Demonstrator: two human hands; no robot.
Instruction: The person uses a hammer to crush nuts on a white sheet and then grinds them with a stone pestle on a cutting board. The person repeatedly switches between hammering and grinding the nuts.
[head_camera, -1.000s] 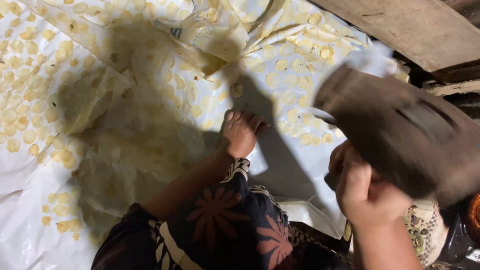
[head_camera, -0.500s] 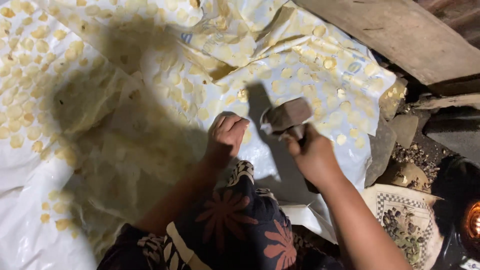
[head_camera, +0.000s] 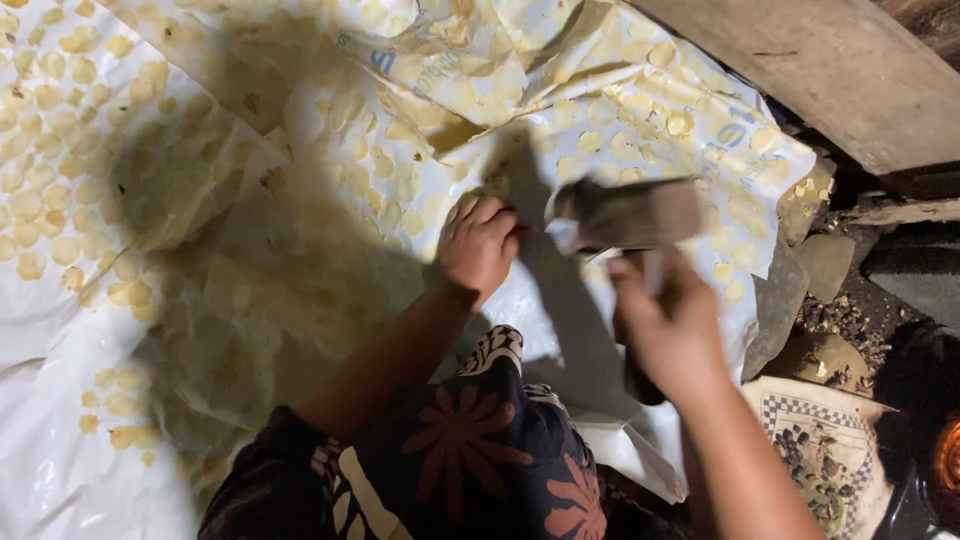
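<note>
A white plastic sheet dotted with pale yellow discs covers the floor. Above its right part, the right hand grips a mallet by the handle, the blurred head lying crosswise, long axis left to right. Just left of the mallet head, the left hand rests on the sheet, fingers curled, holding nothing visible.

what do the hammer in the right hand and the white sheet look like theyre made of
Hammer: blurred; the blocky grey-brown head looks like dull metal or stone, and the handle is mostly hidden in the right hand.
White sheet: seemingly glossy plastic, given its shiny creases and folds under the flat yellow discs.
</note>
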